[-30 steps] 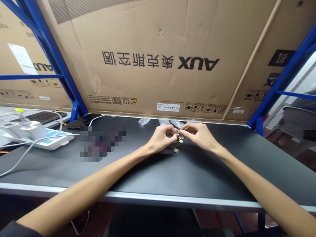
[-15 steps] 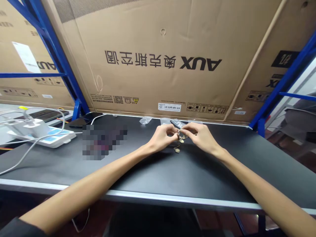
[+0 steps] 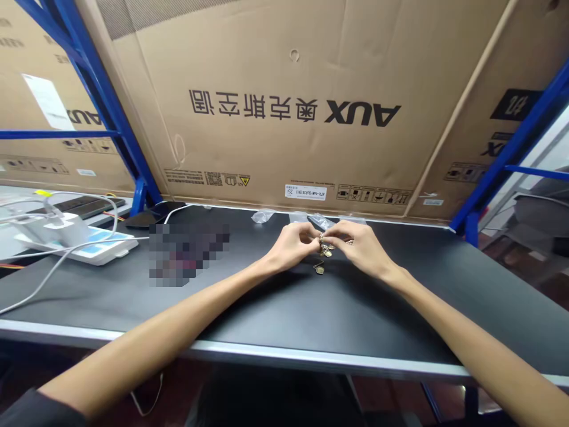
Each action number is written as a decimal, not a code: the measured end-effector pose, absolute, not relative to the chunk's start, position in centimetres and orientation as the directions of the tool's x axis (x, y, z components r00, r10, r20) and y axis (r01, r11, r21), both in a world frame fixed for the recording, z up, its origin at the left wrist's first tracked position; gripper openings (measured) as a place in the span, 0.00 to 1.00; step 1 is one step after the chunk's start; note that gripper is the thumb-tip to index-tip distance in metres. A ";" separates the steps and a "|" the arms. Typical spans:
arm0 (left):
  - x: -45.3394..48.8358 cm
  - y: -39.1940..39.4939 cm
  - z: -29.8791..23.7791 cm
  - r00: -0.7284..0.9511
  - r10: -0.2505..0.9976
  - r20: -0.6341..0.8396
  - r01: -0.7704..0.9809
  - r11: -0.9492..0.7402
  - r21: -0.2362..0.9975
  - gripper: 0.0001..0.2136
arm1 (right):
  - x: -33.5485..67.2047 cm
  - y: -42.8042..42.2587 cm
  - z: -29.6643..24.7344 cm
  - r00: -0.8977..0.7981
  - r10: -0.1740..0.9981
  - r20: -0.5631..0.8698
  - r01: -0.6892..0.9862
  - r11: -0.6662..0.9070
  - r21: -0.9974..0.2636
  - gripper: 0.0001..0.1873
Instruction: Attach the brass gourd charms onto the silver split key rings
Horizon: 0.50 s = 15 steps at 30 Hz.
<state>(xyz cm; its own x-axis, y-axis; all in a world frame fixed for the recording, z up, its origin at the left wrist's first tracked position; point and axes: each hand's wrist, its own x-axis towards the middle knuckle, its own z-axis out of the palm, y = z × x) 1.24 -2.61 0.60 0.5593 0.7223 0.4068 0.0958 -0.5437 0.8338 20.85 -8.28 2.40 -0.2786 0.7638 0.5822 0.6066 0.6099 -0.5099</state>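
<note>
My left hand (image 3: 291, 246) and my right hand (image 3: 358, 244) meet above the black table, fingertips pinching a small gold-coloured piece of jewellery with a ring-like link (image 3: 321, 238). A gold charm (image 3: 327, 252) dangles just below my fingers. A second, similar charm (image 3: 319, 268) sits lower, close to the tabletop, and looks linked to the piece, though I cannot tell for certain. My fingers hide part of the jewellery.
Small clear plastic bags (image 3: 262, 216) lie along the back of the black table (image 3: 355, 308). At left are a blurred patch (image 3: 189, 255), a phone (image 3: 151, 216), a white device (image 3: 75, 246) and cables. Large cardboard boxes (image 3: 288, 118) stand behind in a blue rack (image 3: 137, 178).
My hands stay together around the jewellery, with only slight finger shifts. The view has turned a little.
</note>
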 end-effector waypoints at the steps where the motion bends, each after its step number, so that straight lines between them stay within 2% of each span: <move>1: 1.2 -2.6 0.6 0.555 0.724 0.410 0.098 -0.546 0.832 0.06 | 20.8 -8.3 2.4 -0.279 0.763 0.583 0.609 0.610 -0.507 0.09; 8: 1.0 -2.2 0.9 0.519 0.754 0.402 0.122 -0.531 0.839 0.06 | 22.2 -7.7 2.6 -0.161 0.769 0.618 0.751 0.502 -0.429 0.10; 13: 0.9 -1.8 1.2 0.474 0.770 0.427 0.140 -0.545 0.827 0.07 | 24.0 -7.1 2.2 -0.309 0.892 0.331 0.868 0.407 -0.284 0.08; 15: 0.9 -1.7 1.1 0.469 0.770 0.431 0.144 -0.549 0.823 0.07 | 24.1 -7.1 2.1 -0.314 0.901 0.299 0.892 0.388 -0.231 0.08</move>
<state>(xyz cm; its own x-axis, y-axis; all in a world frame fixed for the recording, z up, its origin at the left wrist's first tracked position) 0.94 -1.69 1.10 0.4695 0.7705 0.4312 0.1442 -0.5487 0.8235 24.13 -7.05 2.07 -0.3142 0.9011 0.2988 0.8923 0.3878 -0.2310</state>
